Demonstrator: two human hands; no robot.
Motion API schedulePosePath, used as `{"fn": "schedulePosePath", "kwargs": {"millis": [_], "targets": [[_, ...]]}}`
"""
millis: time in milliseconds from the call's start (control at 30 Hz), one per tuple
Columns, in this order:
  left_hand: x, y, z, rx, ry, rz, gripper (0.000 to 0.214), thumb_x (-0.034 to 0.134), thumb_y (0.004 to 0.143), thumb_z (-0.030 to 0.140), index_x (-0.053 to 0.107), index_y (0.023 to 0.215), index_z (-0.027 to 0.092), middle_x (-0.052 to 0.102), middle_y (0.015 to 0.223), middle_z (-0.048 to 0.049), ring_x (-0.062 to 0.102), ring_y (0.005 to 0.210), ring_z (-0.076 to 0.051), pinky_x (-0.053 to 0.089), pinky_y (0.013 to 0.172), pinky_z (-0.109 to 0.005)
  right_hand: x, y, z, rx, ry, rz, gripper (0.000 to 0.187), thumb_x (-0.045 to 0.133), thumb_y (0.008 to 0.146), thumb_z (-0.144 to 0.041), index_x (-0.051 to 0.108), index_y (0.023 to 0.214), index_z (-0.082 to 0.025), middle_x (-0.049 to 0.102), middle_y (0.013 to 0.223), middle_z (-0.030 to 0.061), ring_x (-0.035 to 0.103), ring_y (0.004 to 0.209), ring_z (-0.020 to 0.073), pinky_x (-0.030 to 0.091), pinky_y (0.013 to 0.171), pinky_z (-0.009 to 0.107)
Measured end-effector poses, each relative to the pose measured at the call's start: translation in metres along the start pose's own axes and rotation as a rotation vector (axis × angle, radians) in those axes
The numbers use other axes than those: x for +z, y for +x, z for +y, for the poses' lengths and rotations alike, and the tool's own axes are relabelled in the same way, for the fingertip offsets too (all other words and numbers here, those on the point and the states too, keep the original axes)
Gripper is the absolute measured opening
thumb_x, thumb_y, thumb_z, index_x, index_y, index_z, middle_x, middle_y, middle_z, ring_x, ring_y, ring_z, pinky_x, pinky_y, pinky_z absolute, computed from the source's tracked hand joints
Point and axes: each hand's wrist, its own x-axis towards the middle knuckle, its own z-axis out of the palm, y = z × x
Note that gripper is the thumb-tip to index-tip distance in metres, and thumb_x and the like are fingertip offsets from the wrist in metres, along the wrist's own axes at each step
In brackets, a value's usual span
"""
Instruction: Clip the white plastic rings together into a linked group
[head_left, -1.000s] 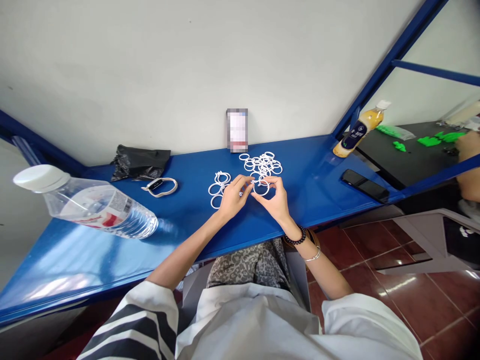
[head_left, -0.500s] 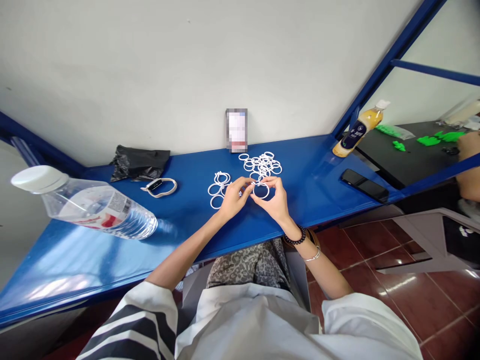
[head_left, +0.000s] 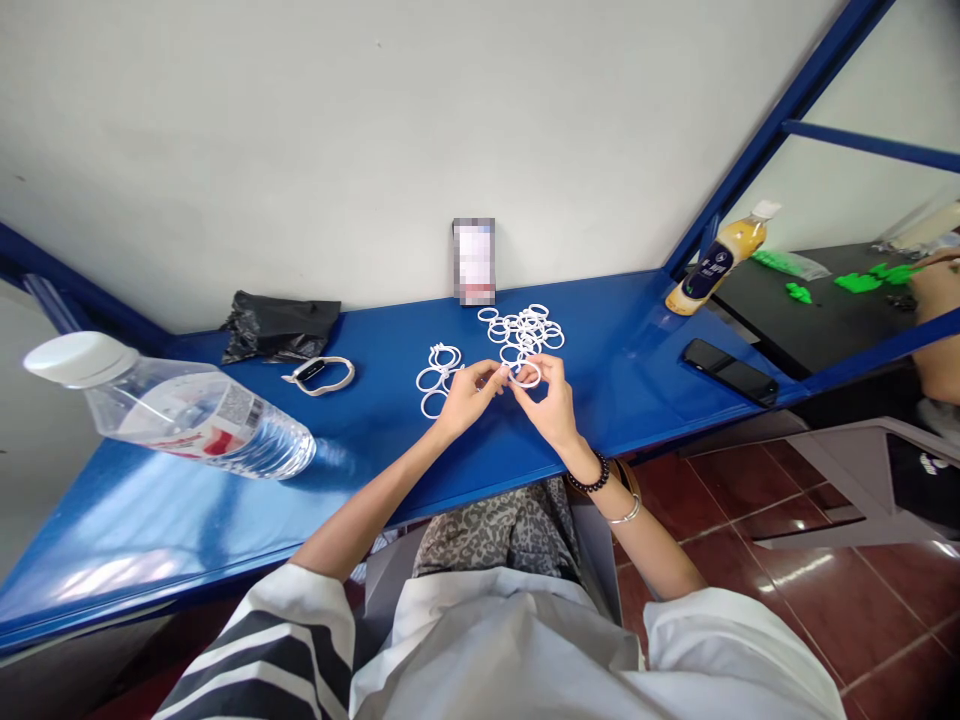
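Between my two hands, above the blue table (head_left: 390, 375), is a white ring (head_left: 527, 384). My left hand (head_left: 471, 393) is closed, thumb and index finger pinching the ring at its left edge. My right hand (head_left: 551, 400) grips the same ring from the right, its fingers curled round the far side. Just beyond lies a pile of several white rings (head_left: 517, 328), overlapping one another. A smaller group of white rings (head_left: 430, 378) rests to the left, partly hidden behind my left hand.
A phone (head_left: 474, 262) leans on the wall. At left are a large water bottle (head_left: 217, 420), a watch (head_left: 322, 376) and a black plastic bag (head_left: 289, 325). On the right stand a juice bottle (head_left: 716, 262) and a dark phone (head_left: 729, 370); green pieces (head_left: 862, 280) lie beside another person's arm.
The ring in my hands has tilted to a flatter angle and shifted slightly. My fingers have changed position a little around it. The piles have not moved.
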Motion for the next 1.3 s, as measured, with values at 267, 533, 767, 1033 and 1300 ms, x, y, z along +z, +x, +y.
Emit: {"fn": "schedulePosePath", "kwargs": {"millis": [267,533,767,1033,1300], "targets": [[-0.0003,0.0015,-0.003,-0.015,-0.05,0.034,0.047,0.056,0.084,0.062,0.065,0.083,0.016,0.065,0.073,-0.0024,0.061,0.065,-0.013,0.049,0.062,-0.025,-0.001,0.0003,-0.0003,0.0,0.01,-0.081,0.033,0.061,0.087,-0.029,0.046,0.117,-0.025,0.066,0.091,0.0025,0.065,0.073,0.0161,0.053,0.068,0.03],[-0.0012,0.0016,-0.0019,0.005,-0.036,0.087,0.04,0.058,0.085,0.055,0.065,0.086,0.016,0.065,0.074,-0.002,0.06,0.065,-0.012,0.048,0.06,-0.025,-0.0057,0.0016,-0.0048,0.045,0.055,-0.129,0.016,0.051,0.094,-0.04,0.053,0.091,-0.024,0.066,0.091,0.0028,0.064,0.078,0.0164,0.053,0.071,0.031],[-0.0021,0.0019,-0.0029,0.052,-0.029,0.075,0.036,0.057,0.088,0.051,0.066,0.088,0.016,0.066,0.087,-0.0049,0.061,0.066,-0.012,0.049,0.06,-0.024,-0.0055,0.0034,-0.0052,0.066,0.065,-0.189,0.019,0.052,0.093,-0.042,0.053,0.087,-0.024,0.068,0.101,0.0048,0.067,0.085,0.0186,0.054,0.076,0.034],[-0.0025,0.0017,-0.0022,0.076,-0.002,0.073,0.033,0.055,0.09,0.047,0.068,0.091,0.016,0.066,0.096,-0.0065,0.061,0.067,-0.011,0.051,0.061,-0.024,-0.0014,0.0012,0.0022,0.084,0.073,-0.169,0.022,0.06,0.089,-0.042,0.052,0.1,-0.025,0.067,0.099,0.004,0.066,0.083,0.0175,0.056,0.077,0.034],[-0.0005,0.0016,-0.0037,0.021,-0.025,0.038,0.032,0.057,0.089,0.042,0.065,0.106,0.016,0.07,0.1,-0.0089,0.065,0.075,-0.015,0.05,0.061,-0.024,-0.0015,0.001,0.0034,0.097,0.101,-0.101,0.028,0.063,0.087,-0.041,0.052,0.107,-0.025,0.067,0.11,0.006,0.067,0.095,0.019,0.056,0.079,0.034]]}}
